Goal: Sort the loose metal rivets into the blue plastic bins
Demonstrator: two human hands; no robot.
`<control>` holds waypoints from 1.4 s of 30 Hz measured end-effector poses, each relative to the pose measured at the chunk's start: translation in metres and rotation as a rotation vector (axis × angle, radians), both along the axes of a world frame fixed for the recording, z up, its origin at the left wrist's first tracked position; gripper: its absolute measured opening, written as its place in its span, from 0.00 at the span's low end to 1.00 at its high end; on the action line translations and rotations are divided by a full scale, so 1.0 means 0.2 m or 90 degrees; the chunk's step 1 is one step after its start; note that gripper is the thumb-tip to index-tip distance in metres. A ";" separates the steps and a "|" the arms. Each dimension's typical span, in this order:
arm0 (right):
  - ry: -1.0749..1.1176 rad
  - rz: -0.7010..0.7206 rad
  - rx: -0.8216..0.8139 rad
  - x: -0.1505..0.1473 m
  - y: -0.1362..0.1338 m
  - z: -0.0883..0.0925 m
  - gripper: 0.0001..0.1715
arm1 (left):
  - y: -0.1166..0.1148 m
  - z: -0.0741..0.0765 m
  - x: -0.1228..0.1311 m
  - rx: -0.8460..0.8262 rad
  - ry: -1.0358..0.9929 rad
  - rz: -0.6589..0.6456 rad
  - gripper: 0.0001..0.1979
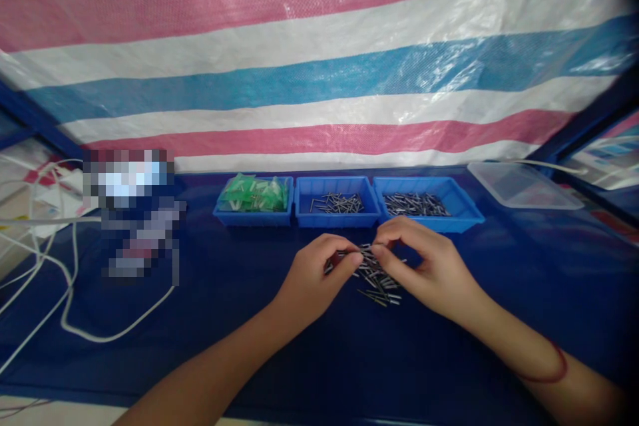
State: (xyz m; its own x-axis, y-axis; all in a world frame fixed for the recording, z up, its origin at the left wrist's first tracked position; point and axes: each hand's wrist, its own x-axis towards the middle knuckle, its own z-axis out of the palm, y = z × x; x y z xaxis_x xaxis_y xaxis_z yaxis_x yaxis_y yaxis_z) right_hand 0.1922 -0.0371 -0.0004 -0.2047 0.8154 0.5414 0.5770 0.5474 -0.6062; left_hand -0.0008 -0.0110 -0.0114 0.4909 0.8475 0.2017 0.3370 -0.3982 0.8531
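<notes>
A loose pile of short thin metal rods (380,279), some silver and some darker, lies on the blue tabletop. Over its left side is my left hand (319,273), thumb and index finger pinched together. My right hand (432,266) comes in from the other side, thumb and forefinger also closed in a pinch. The fingertips of the two hands are close together above the pile. A thin metal rod seems to run between them, though the fingers cover most of it. A dark red band circles my right wrist.
Behind the hands stand three blue bins: the left bin (254,218) with green-and-clear packets, the middle bin (337,218) and right bin (462,206) with metal rods. A clear plastic lid (524,186) lies right. White cables (70,299) trail at left. Striped sheeting (299,93) hangs behind.
</notes>
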 end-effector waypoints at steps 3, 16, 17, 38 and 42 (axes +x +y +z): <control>-0.030 -0.128 0.055 0.12 0.06 0.01 0.03 | 0.01 0.03 -0.03 0.098 0.080 0.002 0.13; -0.182 -0.437 0.104 0.35 0.19 -0.08 0.18 | -0.01 0.11 -0.08 0.233 0.544 -0.096 0.17; -0.177 -0.415 0.096 0.33 0.18 -0.07 0.18 | -0.02 0.11 -0.08 0.234 0.553 -0.101 0.15; -0.203 0.028 0.042 0.03 0.05 -0.09 0.06 | -0.02 0.02 -0.03 0.320 0.560 -0.100 0.06; -0.204 0.037 0.009 0.02 0.04 -0.09 0.06 | -0.02 0.03 -0.04 0.314 0.475 -0.087 0.08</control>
